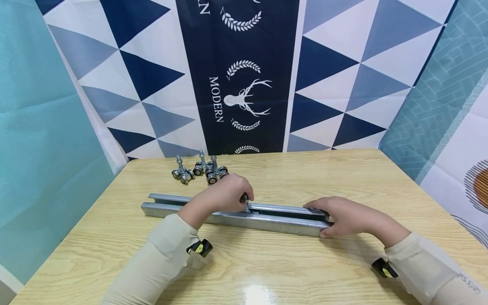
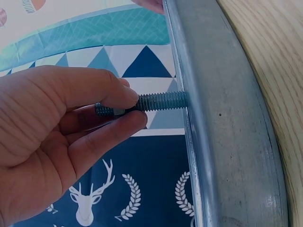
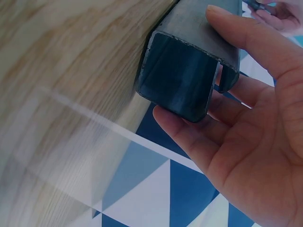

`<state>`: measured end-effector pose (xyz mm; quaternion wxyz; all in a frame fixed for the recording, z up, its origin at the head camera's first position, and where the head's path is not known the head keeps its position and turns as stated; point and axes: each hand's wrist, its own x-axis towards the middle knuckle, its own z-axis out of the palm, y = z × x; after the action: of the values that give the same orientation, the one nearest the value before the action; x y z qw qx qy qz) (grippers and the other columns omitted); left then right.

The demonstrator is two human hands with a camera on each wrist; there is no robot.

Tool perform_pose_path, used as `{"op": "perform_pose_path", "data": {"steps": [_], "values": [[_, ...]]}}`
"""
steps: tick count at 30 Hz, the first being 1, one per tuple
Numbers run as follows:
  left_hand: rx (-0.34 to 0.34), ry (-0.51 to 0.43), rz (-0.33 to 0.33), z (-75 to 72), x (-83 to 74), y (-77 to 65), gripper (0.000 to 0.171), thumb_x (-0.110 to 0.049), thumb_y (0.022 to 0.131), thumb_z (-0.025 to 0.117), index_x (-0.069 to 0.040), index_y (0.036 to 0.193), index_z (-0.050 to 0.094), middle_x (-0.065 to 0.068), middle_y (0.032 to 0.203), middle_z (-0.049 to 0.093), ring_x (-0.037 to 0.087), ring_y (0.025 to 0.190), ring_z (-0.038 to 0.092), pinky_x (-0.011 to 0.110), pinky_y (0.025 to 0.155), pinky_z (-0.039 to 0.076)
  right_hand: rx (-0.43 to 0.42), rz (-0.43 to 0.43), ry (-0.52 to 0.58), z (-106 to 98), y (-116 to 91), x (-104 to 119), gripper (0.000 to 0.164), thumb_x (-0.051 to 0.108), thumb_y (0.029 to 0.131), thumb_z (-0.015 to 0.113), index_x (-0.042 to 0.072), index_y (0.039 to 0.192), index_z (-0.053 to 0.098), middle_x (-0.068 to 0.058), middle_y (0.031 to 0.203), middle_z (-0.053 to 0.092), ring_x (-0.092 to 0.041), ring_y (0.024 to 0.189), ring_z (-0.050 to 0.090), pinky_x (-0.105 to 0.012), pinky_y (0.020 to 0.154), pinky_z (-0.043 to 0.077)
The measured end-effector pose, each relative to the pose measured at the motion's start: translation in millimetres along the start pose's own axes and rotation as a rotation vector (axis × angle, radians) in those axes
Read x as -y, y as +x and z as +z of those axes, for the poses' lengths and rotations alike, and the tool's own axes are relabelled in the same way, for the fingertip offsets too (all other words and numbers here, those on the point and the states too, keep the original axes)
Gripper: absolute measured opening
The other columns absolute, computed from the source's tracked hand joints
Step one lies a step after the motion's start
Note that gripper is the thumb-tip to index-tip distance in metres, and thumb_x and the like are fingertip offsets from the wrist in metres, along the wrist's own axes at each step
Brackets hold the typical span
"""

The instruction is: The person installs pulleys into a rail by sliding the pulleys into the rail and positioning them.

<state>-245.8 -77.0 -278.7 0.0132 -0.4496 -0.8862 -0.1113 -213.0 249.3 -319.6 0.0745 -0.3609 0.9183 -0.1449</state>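
A galvanized steel C-channel rail (image 1: 274, 223) lies across the table with its slot facing up. Near the middle of the rail, my left hand (image 1: 228, 194) pinches a threaded bolt (image 2: 163, 101) between thumb and fingers. The bolt stands up out of the slot; its lower end is hidden inside the channel. At the right end my right hand (image 1: 348, 215) grips the rail, thumb on the near side and fingers on the far side. The right wrist view looks into the hollow open end (image 3: 180, 78) of the rail.
Behind the rail at the left stand three roller trolleys (image 1: 183, 174) with upright bolts and small wheels. The wood-grain table (image 1: 267, 262) ends at a patterned cloth (image 1: 244, 84) behind, with more cloth hanging at both sides.
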Motion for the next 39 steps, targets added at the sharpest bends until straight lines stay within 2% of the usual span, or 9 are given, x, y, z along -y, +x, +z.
{"op": "perform_pose_path", "data": {"steps": [12, 30, 39], "values": [[0.001, -0.004, 0.011, 3.7, -6.0, 6.0, 0.025, 0.006, 0.077, 0.064, -0.006, 0.094, 0.077, 0.001, 0.095, 0.072, 0.012, 0.088, 0.064, 0.027, 0.08, 0.052, -0.009, -0.002, -0.003, 1, 0, 1, 0.063, 0.02, 0.077, 0.082, 0.003, 0.132, 0.057, -0.008, 0.125, 0.061, -0.022, 0.109, 0.059, -0.045, 0.088, 0.049], [0.002, 0.006, 0.025, 7.9, -16.3, 15.5, 0.023, 0.003, 0.081, 0.064, -0.006, 0.097, 0.077, 0.002, 0.097, 0.072, 0.012, 0.091, 0.065, 0.025, 0.081, 0.052, -0.006, -0.001, 0.001, 0, 0, 2, 0.063, 0.019, 0.077, 0.082, 0.002, 0.132, 0.056, -0.008, 0.125, 0.061, -0.022, 0.109, 0.059, -0.045, 0.088, 0.05], [0.011, 0.045, 0.058, 10.1, -22.5, 26.2, 0.024, 0.003, 0.079, 0.065, -0.007, 0.097, 0.078, 0.0, 0.096, 0.073, 0.011, 0.092, 0.066, 0.024, 0.083, 0.051, -0.007, -0.006, 0.009, 0, 0, 1, 0.063, 0.02, 0.077, 0.082, 0.003, 0.132, 0.057, -0.006, 0.123, 0.062, -0.017, 0.105, 0.059, -0.042, 0.085, 0.05]]}}
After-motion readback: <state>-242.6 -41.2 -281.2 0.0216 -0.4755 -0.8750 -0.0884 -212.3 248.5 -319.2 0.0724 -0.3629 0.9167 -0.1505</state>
